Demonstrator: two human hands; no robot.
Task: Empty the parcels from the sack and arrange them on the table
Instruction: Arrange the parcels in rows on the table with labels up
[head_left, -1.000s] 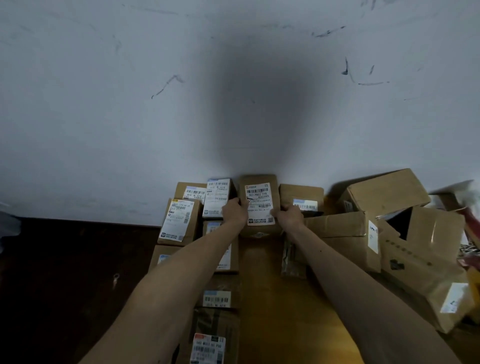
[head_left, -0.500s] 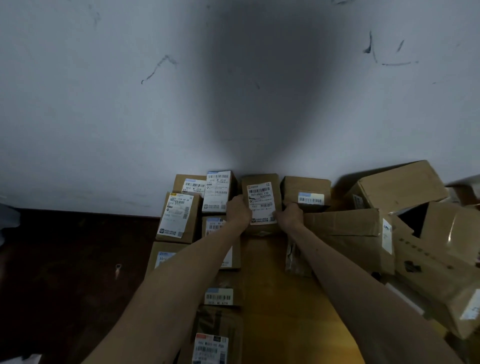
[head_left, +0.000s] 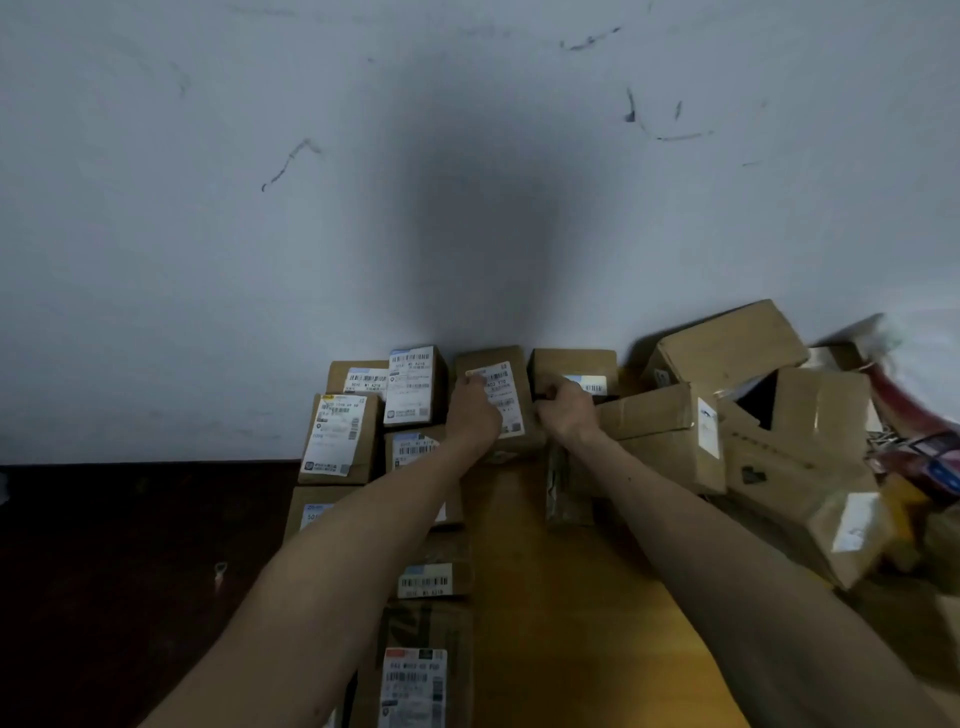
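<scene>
Left hand (head_left: 470, 413) laid flat on box (head_left: 514, 395), right hand (head_left: 563, 410) curled at its right edge. Box in back row on bench (head_left: 545, 597). Left rows arranged; pile (head_left: 675, 431) at right unsorted. Roughly half done.

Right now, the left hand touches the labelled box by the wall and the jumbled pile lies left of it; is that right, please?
No: the pile lies right of the box, as the head view shows; the left hand does touch it.
</scene>
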